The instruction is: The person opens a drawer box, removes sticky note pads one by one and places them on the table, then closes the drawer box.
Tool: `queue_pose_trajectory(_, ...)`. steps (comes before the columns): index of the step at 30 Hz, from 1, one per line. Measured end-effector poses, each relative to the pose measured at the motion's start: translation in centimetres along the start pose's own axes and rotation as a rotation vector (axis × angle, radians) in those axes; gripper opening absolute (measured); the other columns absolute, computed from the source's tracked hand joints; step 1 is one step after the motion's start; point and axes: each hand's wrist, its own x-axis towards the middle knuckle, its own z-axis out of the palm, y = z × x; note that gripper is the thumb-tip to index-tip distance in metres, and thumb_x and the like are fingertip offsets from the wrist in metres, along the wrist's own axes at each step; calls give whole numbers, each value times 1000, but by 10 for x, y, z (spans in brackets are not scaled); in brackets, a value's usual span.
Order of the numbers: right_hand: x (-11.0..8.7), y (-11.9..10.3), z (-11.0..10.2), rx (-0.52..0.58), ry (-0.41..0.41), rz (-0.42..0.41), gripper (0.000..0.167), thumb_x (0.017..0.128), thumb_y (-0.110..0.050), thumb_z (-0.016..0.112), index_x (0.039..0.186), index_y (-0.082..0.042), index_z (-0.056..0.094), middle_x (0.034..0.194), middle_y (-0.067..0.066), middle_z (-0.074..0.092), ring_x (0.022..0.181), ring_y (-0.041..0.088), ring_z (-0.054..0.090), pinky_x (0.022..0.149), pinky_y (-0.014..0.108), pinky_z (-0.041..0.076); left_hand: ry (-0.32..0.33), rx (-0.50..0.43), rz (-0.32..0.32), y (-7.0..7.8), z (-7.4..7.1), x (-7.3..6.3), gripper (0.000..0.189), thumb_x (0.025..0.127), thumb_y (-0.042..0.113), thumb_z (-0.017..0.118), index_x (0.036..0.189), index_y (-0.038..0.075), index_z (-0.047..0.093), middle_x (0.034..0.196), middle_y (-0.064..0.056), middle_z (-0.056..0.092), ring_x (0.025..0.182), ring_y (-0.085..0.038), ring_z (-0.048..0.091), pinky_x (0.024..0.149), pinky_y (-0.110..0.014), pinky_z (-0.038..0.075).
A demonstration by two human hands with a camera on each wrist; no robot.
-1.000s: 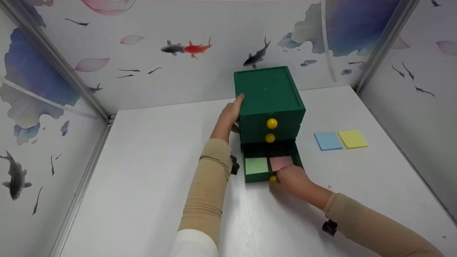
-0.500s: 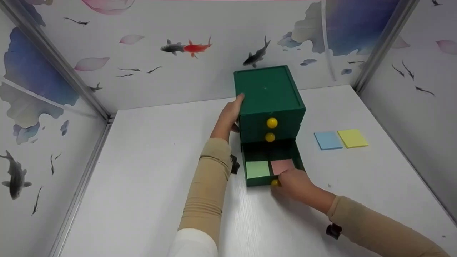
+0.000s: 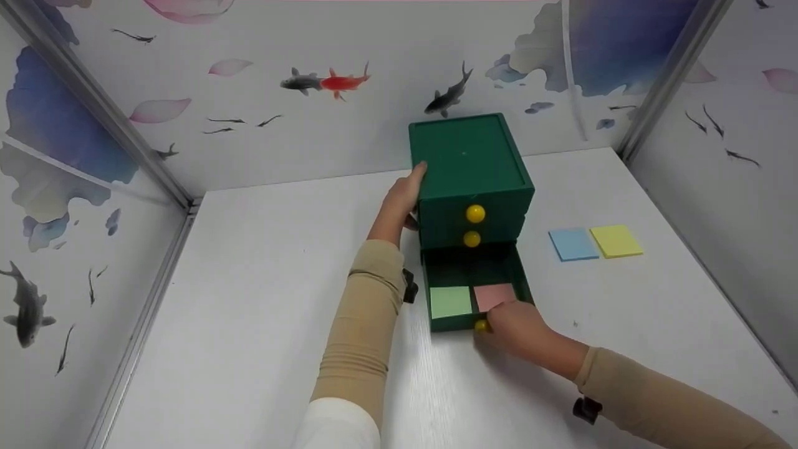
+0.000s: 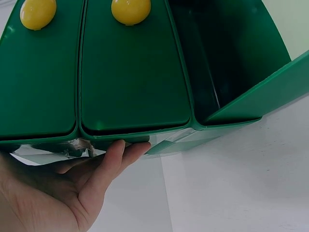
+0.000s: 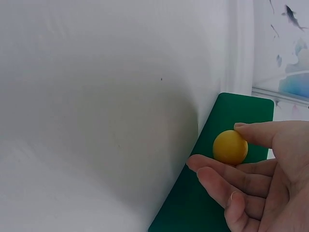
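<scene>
A green drawer cabinet (image 3: 464, 156) with yellow knobs stands near the back wall. My left hand (image 3: 404, 196) rests against its left side; in the left wrist view its extended fingers (image 4: 108, 166) lie along the cabinet's side. The bottom drawer (image 3: 452, 323) is pulled out, while the two above are closed. Inside it, a green sticky-note pad (image 3: 451, 302) lies on the left and a pink sticky-note pad (image 3: 494, 295) on the right, partly covered by my right hand (image 3: 520, 327). That hand pinches the bottom drawer's round yellow knob (image 5: 230, 147) between thumb and fingers.
Right of the cabinet, a blue sticky-note pad (image 3: 573, 244) and a yellow sticky-note pad (image 3: 616, 241) lie side by side on the white table (image 3: 249, 312). A patterned wall (image 3: 349, 137) rises close behind the cabinet, with further walls at both sides.
The bottom drawer has slid farther out toward me, along with the pads inside and my right hand on its knob. My left hand has stayed at the cabinet's side.
</scene>
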Motion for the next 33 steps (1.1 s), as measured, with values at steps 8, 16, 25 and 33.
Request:
queue_pose_trajectory(8,-6,-4,-2,-12,-20,5,36,88,-34,73,69,-6,60,52,1,43,54,18,46,58,30,46,-13,12,21,-1,0,-1,80,95,70,27,139,7,49,108,-20,57,81,-36,66,66,-45,57)
queue_pose_trajectory(16,-9,-3,-3,-33,-18,-12,36,88,-34,73,69,-6,60,51,0,42,54,17,46,58,30,46,-10,8,17,-1,0,-1,82,94,71,28,140,6,48,108,-21,56,82,-37,65,67,-45,56)
queue_pose_trajectory(25,-15,0,-12,-24,-55,-20,33,90,-34,71,73,-7,62,52,1,42,53,18,44,54,30,43,-22,6,19,-1,-1,0,83,94,71,27,141,5,46,110,-21,56,84,-37,65,68,-45,57)
queue_pose_trajectory(33,-19,-2,-34,80,-80,-43,25,86,-33,75,78,-10,71,54,-6,48,56,16,46,57,30,44,-30,1,5,0,-1,1,82,94,71,27,141,6,46,112,-21,56,84,-37,66,70,-46,57)
